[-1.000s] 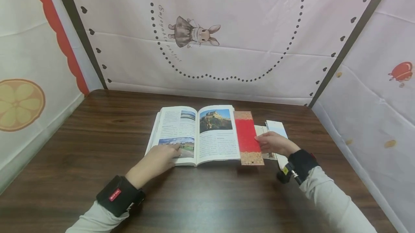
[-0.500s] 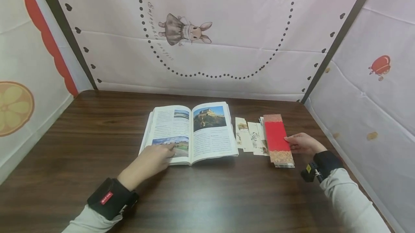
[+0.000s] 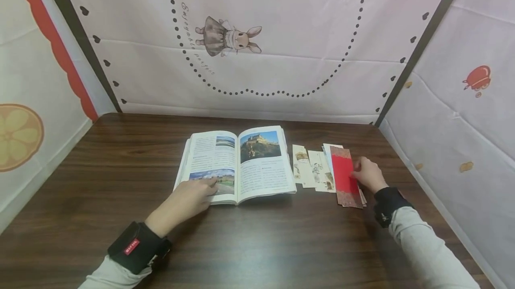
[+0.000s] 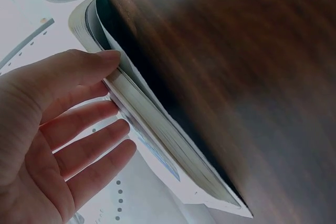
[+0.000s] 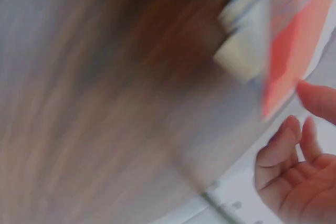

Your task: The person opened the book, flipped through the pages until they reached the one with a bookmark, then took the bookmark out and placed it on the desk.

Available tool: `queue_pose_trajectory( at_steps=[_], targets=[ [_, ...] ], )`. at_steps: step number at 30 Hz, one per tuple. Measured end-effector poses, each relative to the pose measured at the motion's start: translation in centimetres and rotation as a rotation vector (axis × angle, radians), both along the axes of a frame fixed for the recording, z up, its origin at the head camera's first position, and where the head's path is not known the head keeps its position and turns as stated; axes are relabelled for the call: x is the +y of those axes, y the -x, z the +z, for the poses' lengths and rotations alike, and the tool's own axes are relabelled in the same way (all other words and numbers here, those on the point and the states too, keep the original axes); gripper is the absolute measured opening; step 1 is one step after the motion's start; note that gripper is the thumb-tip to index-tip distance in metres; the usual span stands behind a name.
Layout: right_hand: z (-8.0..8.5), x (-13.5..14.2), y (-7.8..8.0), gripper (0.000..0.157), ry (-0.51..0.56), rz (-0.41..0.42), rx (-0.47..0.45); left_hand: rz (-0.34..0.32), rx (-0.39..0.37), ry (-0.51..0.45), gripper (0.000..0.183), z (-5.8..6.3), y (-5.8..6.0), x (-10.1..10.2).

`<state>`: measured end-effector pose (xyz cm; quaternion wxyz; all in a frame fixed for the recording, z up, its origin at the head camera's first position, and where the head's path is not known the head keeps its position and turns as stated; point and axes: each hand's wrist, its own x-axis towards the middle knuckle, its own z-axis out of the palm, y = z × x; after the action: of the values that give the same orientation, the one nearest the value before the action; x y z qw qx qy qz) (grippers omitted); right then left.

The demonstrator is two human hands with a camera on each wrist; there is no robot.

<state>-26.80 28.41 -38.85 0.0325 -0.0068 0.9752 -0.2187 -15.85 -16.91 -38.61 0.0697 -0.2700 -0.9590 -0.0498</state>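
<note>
An open book (image 3: pixel 265 177) with printed text and landscape photos lies on the table. My left hand (image 3: pixel 191 197) rests over its lower left page. In the left wrist view, the thumb (image 4: pixel 110 59) touches the page edges while the fingers reach across the page. Right of the book, a red bookmark (image 3: pixel 343 170) with speckled gold-brown ends lies tilted over a stack of cards. My right hand (image 3: pixel 369 175) pinches it by its right edge. The right wrist view is blurred; there, the thumb meets the red bookmark's edge and the other fingers are curled.
Pale illustrated bookmarks (image 3: pixel 320 170) are fanned out between the book and the red bookmark. More cards show from under the red one. Printed fabric walls (image 3: pixel 281 70) enclose the dark wooden table (image 3: pixel 257 244) at the back and both sides.
My right hand has carried the red bookmark rightward from the book's edge onto the card stack, uncovering the pale bookmarks. The hand has since turned over and the bookmark tilts. The left hand stays put.
</note>
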Motion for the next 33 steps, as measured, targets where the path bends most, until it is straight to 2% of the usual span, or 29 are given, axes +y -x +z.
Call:
queue_pose_trajectory(
  at_steps=[3,6,11,13,15,18,20,23,28,33],
  targets=[
    [0.4,-2.4,-0.1,0.023,-0.026,0.148,0.099,-0.003,0.004,0.006,0.026,0.0,0.1,0.1],
    [1.1,-5.5,-0.7,0.023,-0.013,0.267,0.115,-0.009,0.013,0.012,0.027,0.1,0.2,0.0],
    [2.2,-10.0,-1.8,0.022,0.018,0.366,0.112,-0.013,0.004,0.009,0.028,0.2,0.3,0.1],
    [2.3,-11.4,-2.4,0.023,0.037,0.430,0.176,-0.012,0.003,0.006,0.027,0.2,0.2,0.2],
    [2.2,-12.6,-3.1,0.027,0.020,0.531,0.278,-0.013,0.003,0.006,0.027,0.2,0.2,0.2],
    [1.8,-14.1,-3.9,0.035,-0.073,0.706,0.399,-0.012,0.005,0.008,0.027,0.2,0.1,0.2],
    [1.5,-14.7,-4.3,0.043,-0.147,0.792,0.383,-0.011,0.001,0.011,0.028,0.3,0.1,0.2],
    [1.0,-15.3,-4.6,0.051,-0.192,0.851,0.255,-0.020,0.010,0.008,0.030,0.4,0.2,0.4],
    [0.1,-15.8,-4.6,0.053,-0.202,0.835,0.126,-0.047,0.052,0.018,0.033,0.4,0.2,0.6],
    [-0.8,-15.5,-4.5,0.051,-0.214,0.841,0.123,-0.070,0.113,0.015,0.037,0.4,0.2,0.9]
  ],
)
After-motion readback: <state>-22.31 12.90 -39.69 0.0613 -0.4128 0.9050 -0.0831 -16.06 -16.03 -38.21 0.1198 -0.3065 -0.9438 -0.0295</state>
